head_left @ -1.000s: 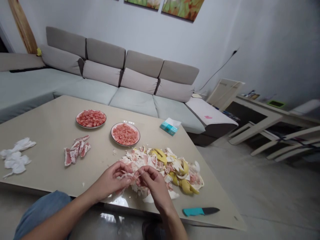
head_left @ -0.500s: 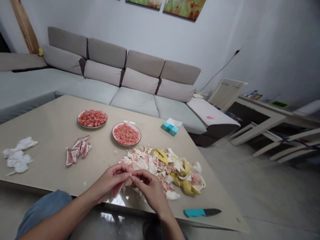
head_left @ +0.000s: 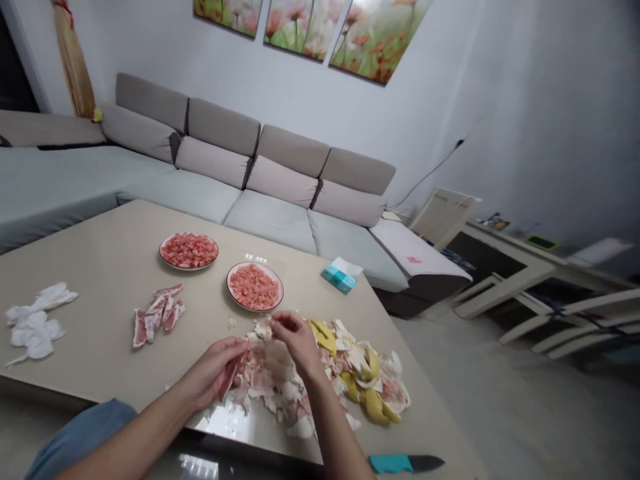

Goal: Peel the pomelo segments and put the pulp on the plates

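My left hand (head_left: 214,368) is closed around a pink pomelo segment (head_left: 229,380) at the near side of the table. My right hand (head_left: 299,343) is raised up and to the right, over the peel heap, just below the nearer plate. Its fingertips are pinched together; what they hold, if anything, is too small to make out. Under both hands spreads a heap of pomelo membrane scraps (head_left: 267,370), with yellow rind pieces (head_left: 376,407) on its right. Several unpeeled pomelo segments (head_left: 157,313) lie left of my hands.
Two plates, a nearer one (head_left: 229,295) and a farther one (head_left: 189,268), hold pink pulp pieces. A turquoise-handled knife (head_left: 393,463) lies by the front edge. A tissue box (head_left: 339,277) stands at the far right; crumpled white tissues (head_left: 36,327) lie left. Beyond the table is a grey sofa (head_left: 270,217).
My right hand has parted from the left and moved up, away from the segment. The left hand keeps the segment, slightly lower and left. The view has tilted up.
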Tool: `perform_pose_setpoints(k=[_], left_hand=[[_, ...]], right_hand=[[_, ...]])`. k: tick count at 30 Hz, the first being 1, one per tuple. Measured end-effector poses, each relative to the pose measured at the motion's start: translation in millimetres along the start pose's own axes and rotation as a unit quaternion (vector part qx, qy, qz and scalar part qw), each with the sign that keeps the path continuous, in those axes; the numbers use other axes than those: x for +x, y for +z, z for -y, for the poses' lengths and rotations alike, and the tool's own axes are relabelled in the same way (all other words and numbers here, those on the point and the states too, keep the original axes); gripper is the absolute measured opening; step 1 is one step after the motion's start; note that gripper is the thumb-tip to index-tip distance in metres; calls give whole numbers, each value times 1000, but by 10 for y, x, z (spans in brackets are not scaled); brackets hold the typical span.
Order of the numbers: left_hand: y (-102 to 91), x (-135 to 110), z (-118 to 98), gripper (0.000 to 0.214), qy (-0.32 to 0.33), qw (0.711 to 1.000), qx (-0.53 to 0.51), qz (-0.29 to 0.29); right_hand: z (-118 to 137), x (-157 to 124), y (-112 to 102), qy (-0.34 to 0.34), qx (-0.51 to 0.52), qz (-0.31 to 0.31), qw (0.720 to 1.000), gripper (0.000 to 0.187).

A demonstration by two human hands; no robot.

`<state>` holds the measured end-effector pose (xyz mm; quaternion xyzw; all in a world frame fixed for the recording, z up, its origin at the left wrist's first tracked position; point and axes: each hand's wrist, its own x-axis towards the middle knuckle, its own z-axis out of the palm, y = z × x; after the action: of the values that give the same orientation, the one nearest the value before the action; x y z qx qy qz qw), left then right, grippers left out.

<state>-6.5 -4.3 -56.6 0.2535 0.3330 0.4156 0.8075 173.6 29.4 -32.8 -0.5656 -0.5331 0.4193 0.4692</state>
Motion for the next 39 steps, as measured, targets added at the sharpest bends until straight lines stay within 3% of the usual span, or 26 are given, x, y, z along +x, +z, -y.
perform_pose_setpoints(k=[5,8,11,15,18,21,25,27,33,39], left_hand=[[-90,149,-54,22,22,999,-23,-26],[-90,200,-78,19,34,998,-40,-35],[-69,210,-89,18,41,997,-52,-28],[-57,169,-113,18,57,997,-47,-5],[-59,112,-126,28,66,997,-31,16],[-43,52,-107,37,67,997,-2,45],[19,-12,-54,35,58,994,37,84],[51,-33,-35,33,54,993,62,91],[106,-67,-17,28,44,990,110,81],[141,-83,-4,23,-9,989,52,135]], right_hand=[[0,881,151,-9,-116,-19,993,25],[7,1098,205,-3,-183,-40,982,29],[44,1118,210,0,-228,-66,971,29],[87,848,167,-15,-244,-74,967,24],[43,380,127,-32,-226,-44,973,37],[-32,-176,111,-33,-183,-11,982,26],[-25,-642,124,10,40,40,998,20],[21,-702,119,34,83,53,995,25],[48,-649,49,14,96,31,995,30],[-25,-629,10,78,213,26,974,37]])
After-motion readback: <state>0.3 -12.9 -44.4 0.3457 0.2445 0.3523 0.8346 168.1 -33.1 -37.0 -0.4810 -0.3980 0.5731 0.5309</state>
